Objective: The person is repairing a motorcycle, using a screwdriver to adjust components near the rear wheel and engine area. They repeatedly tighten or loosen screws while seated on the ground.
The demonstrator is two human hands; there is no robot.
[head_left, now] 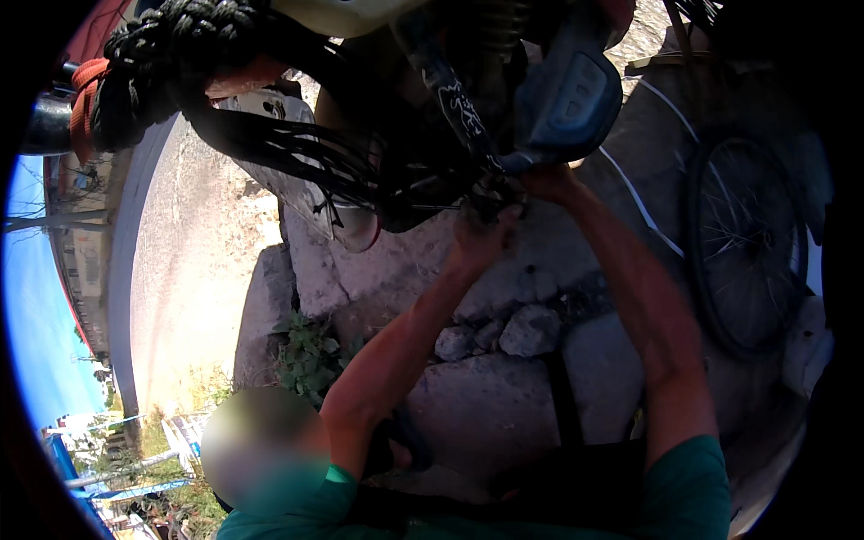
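Outdoors beside a sunlit roadway, with blue sky and a building bending along the left rim, a person in a green shirt works in shade over rough stone slabs. At upper left, a thick black braid and an orange band hang above the ground, and long black strands run across a white panel toward the middle. Below them, a leafy plant grows beside the slabs, and loose stones lie between slabs to its right. Near the center, the left hand is raised to a dark fitting at the lower end of a patterned tube, its fingers bent in against the part; deep shadow hides exactly what they pinch. Just to its right, the right hand reaches to the same fitting, directly under a dark blue casing; its fingers are mostly hidden, and whether they are spread or pressed together is impossible to say. Farther right, well apart from both hands, a pale strip crosses the shaded ground near a spoked wheel with a black tire
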